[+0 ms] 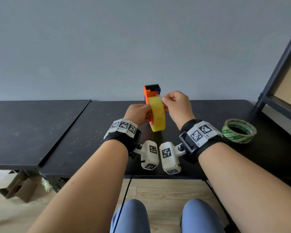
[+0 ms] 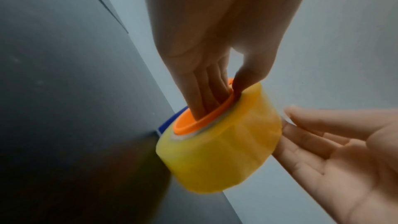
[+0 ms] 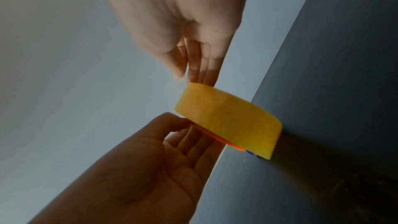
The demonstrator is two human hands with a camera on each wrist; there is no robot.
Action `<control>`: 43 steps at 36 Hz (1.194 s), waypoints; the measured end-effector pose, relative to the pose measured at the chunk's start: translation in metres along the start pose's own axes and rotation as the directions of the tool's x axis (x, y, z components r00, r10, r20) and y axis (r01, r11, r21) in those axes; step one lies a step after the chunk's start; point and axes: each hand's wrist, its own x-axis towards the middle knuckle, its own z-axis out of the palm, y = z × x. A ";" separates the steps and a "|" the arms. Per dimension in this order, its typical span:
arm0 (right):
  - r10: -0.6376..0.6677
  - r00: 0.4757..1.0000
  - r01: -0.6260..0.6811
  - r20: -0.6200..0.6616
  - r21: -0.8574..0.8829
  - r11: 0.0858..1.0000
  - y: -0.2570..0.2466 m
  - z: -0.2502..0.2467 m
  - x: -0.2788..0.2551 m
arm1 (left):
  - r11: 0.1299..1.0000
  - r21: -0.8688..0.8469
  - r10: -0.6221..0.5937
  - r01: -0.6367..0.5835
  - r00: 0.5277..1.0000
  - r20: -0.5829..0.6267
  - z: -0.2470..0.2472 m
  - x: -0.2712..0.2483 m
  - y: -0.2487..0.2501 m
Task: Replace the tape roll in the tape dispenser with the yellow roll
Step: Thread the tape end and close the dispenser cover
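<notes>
The yellow roll [image 1: 157,115] sits on the orange hub [image 2: 189,125] of the orange and blue tape dispenser [image 1: 150,94], which stands upright on the black table [image 1: 94,132]. My left hand [image 1: 147,113] grips the dispenser from the left: its fingers reach into the hub and its thumb presses on the roll's rim [image 2: 249,89]. My right hand [image 1: 163,99] is curled at the top of the roll, thumb and forefinger pinching the tape's loose end. In the right wrist view its fingertips [image 3: 193,78] meet the upper edge of the yellow roll [image 3: 228,118].
A green-printed tape roll [image 1: 239,131] lies flat on the table to the right of my right wrist. A dark metal shelf frame [image 1: 275,73] stands at the far right. The grey wall is right behind the dispenser. A second black tabletop [image 1: 32,128] adjoins on the left.
</notes>
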 end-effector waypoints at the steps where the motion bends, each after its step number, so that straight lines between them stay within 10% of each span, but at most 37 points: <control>1: -0.001 1.000 0.001 -0.002 0.000 1.000 0.002 0.001 0.001 | 1.000 0.024 0.010 -0.011 1.000 0.019 -0.001 -0.001 -0.001; 23: -0.125 0.990 0.114 -0.065 -0.148 0.982 0.001 -0.004 0.001 | 0.985 0.169 -0.080 0.034 0.960 0.268 -0.006 0.004 0.000; 43: -0.095 0.987 0.110 0.131 -0.109 0.988 -0.014 -0.012 0.001 | 0.987 0.158 -0.007 -0.029 0.975 0.222 0.003 0.011 -0.009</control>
